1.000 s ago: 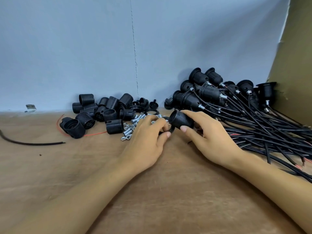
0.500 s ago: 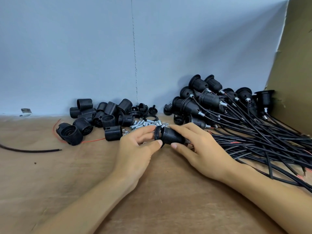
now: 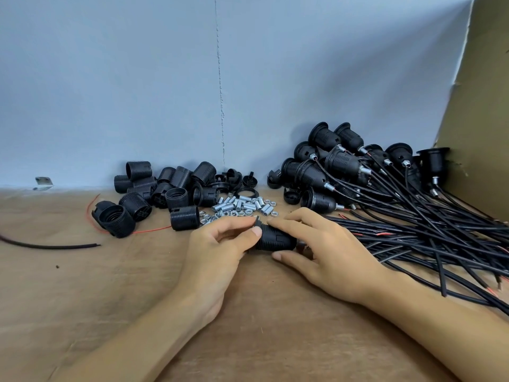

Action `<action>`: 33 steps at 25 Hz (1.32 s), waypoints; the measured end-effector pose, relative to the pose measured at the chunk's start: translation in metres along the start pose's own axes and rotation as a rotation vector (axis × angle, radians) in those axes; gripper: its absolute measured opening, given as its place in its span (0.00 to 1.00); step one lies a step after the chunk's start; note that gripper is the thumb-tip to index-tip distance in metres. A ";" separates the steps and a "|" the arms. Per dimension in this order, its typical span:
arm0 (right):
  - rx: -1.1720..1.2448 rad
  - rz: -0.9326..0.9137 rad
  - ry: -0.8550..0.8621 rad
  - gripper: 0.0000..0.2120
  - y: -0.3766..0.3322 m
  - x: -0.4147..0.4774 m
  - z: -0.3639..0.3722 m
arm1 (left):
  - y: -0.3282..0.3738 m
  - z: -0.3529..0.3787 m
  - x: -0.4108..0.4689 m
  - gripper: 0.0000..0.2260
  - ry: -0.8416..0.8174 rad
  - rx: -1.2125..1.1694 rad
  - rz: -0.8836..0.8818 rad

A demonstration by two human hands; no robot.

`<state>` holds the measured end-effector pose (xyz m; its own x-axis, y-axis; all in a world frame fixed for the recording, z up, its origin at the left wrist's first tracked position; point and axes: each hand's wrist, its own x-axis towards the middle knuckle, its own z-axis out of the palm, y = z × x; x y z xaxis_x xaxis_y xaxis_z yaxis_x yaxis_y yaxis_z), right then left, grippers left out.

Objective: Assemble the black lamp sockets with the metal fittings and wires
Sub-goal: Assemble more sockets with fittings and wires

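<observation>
On the brown table (image 3: 82, 285), a loose black wire (image 3: 49, 246) lies at the far left, and a thin red wire (image 3: 150, 231) runs under a heap of bare socket shells (image 3: 165, 188), black and ribbed with threads, some showing their open mouths. Just right of that heap sits a small pile of metal fittings (image 3: 242, 206), short shiny tubes and nuts. In front of the fittings, the left hand (image 3: 217, 252) pinches the left end of one black socket (image 3: 275, 239) between thumb and forefinger, with the other fingers curled beneath. This socket lies on its side between the two hands, its body smooth and dark with a narrow collar at the pinched end; whether it touches the table cannot be told. The right hand (image 3: 330, 255) grips its right part, forefinger along the top and thumb underneath. Behind and to the right, a heap of finished sockets (image 3: 330, 166) leans against the blue wall, each with a metal tip, and their black wires (image 3: 427, 230) fan out across the table toward a cardboard panel (image 3: 482, 106).
</observation>
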<state>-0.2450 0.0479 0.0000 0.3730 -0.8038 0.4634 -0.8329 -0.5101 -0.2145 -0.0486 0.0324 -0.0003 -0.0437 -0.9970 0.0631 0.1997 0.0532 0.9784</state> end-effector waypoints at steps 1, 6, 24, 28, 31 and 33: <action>0.002 -0.005 0.002 0.26 -0.001 0.000 0.000 | 0.001 -0.001 -0.001 0.06 -0.004 -0.001 0.004; -0.012 -0.005 0.069 0.24 -0.001 -0.001 0.000 | -0.003 0.004 -0.001 0.04 0.008 0.004 0.003; -0.160 0.037 0.143 0.22 -0.020 0.002 0.006 | -0.011 0.000 0.003 0.06 0.142 0.247 0.222; -0.128 -0.007 0.160 0.21 -0.002 0.004 -0.002 | -0.005 -0.004 0.002 0.08 0.000 0.221 0.202; -0.109 -0.048 0.148 0.21 0.005 0.005 -0.001 | -0.007 -0.006 0.004 0.07 -0.046 0.213 0.169; -0.113 -0.066 0.140 0.22 0.007 0.005 0.000 | -0.007 -0.007 0.006 0.07 -0.066 0.149 0.147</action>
<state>-0.2488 0.0406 0.0007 0.3743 -0.7157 0.5896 -0.8522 -0.5161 -0.0855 -0.0433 0.0256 -0.0077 -0.0897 -0.9726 0.2147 0.0616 0.2097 0.9758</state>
